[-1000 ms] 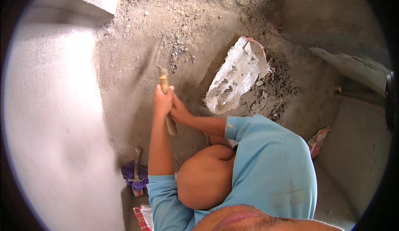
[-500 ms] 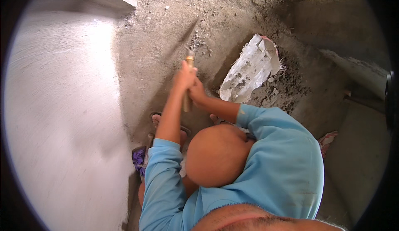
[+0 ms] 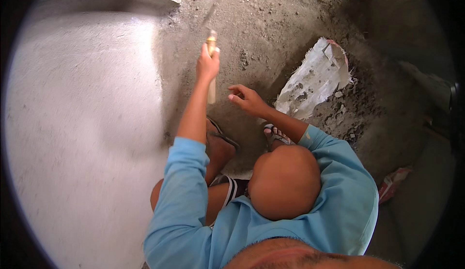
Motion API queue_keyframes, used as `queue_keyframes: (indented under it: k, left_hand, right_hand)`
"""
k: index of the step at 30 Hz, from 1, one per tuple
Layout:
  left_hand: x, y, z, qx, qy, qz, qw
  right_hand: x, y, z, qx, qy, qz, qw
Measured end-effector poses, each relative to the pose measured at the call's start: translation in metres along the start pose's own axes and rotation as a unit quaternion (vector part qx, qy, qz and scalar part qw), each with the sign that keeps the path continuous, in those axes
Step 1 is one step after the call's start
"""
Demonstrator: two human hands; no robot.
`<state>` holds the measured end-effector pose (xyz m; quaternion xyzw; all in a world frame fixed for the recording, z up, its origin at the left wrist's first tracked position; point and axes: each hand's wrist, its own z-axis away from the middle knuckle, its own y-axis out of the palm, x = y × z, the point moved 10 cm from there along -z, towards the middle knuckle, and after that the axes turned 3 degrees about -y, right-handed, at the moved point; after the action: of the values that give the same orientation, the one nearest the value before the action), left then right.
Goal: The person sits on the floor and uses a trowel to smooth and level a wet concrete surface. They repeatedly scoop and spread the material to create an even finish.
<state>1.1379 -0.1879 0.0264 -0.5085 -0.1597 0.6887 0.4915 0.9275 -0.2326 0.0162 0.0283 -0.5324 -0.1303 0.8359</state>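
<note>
My left hand (image 3: 207,66) is wrapped round the pale wooden handle of a trowel (image 3: 211,92). A brass-coloured collar sits at the top of the handle, and the thin metal blade beyond it looks narrow and blurred, raised over the dirt floor. My right hand (image 3: 248,101) hangs apart from the tool, fingers loosely spread and holding nothing. Just right of it lies a torn white woven sack (image 3: 315,77) spotted with grey mortar or mud.
A pale plastered wall (image 3: 92,104) rises along my left. Dark loose rubble (image 3: 358,109) lies beside the sack, and small crumbs (image 3: 243,58) dot the floor ahead. My sandalled feet (image 3: 277,136) and bent knee (image 3: 285,182) are close below my hands. A red-and-white scrap (image 3: 395,184) lies at right.
My right hand has come off the trowel handle and moved right, its fingers opening. My left hand has carried the trowel forward, away from me. The view has shifted slightly.
</note>
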Motion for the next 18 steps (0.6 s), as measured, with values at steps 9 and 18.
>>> queue_keyframes:
  k: [9,18]
  left_hand:
    - [-0.048,0.084,0.032,0.183,-0.040,0.111,0.976]
    - [-0.012,-0.001,-0.063,0.023,-0.148,0.317,0.937]
  right_hand:
    - [-0.060,-0.041,0.037,-0.065,0.055,0.057,0.995]
    - [-0.075,-0.043,0.059,-0.059,0.096,0.062,0.992]
